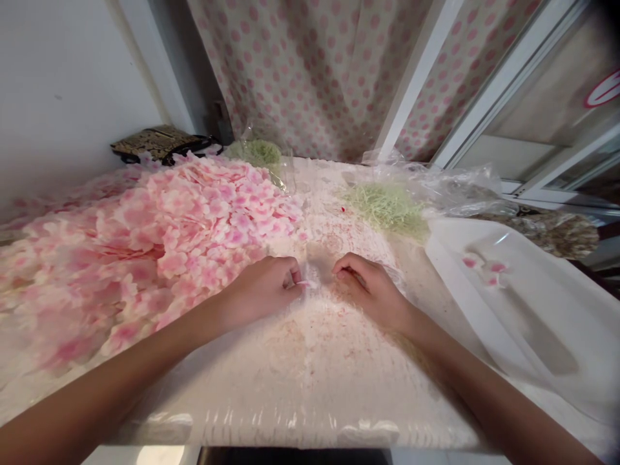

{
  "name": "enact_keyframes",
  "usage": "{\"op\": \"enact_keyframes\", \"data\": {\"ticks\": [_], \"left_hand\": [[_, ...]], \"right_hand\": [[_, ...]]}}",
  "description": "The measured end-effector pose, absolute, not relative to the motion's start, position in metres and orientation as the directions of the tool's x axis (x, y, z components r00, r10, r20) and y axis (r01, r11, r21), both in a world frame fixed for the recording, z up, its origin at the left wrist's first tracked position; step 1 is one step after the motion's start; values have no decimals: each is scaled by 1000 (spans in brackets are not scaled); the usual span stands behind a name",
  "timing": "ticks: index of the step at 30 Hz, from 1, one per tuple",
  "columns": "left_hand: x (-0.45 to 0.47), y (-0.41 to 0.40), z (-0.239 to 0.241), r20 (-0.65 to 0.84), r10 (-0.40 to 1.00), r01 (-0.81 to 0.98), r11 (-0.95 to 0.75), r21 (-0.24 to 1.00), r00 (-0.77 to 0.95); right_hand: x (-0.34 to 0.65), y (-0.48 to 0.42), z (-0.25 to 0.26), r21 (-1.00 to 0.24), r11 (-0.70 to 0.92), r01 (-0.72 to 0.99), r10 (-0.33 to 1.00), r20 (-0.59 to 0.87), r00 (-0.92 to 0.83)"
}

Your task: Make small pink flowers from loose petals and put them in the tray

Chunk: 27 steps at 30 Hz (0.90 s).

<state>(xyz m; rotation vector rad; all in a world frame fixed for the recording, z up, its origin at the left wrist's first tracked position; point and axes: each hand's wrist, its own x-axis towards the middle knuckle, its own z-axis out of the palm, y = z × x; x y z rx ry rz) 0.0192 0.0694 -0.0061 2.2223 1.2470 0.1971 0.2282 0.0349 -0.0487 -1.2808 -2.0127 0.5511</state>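
Note:
A large heap of pink-and-white artificial petals [159, 245] covers the left half of the table. My left hand [259, 290] sits at the heap's right edge, its fingertips pinched on a small pale pink petal [303, 283]. My right hand [368, 290] faces it a short way to the right, fingers curled inward. Whatever those fingers hold, if anything, is hidden. Both hands rest close to the table's plastic-covered white surface [310, 368], which is strewn with pink specks.
Pale green shredded filler [387, 210] lies by crumpled clear plastic at the back right, with more [254, 152] behind the heap. A white tray [513, 290] holding several petals stands at right. A dark patterned bag [157, 143] sits behind the heap.

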Motion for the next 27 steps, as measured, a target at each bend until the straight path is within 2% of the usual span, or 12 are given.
{"op": "enact_keyframes", "data": {"ticks": [6,11,19,24,27], "left_hand": [[19,70,-15,-123,794,675,-410,614,595],[18,70,-21,-105,776,673,-462,577,622],[19,67,-11,-141,791,715,-442,541,595],[20,69,-16,-43,801,732,-523,437,598],[22,69,-17,-39,787,689,-513,513,616]], "right_hand": [[228,33,-49,-832,338,439,934,240,-265],[229,32,-48,-814,375,443,915,251,-315],[227,28,-49,-909,266,320,936,164,-311],[228,28,-45,-833,381,402,906,250,-340],[227,28,-45,-855,363,370,919,264,-294]]}}
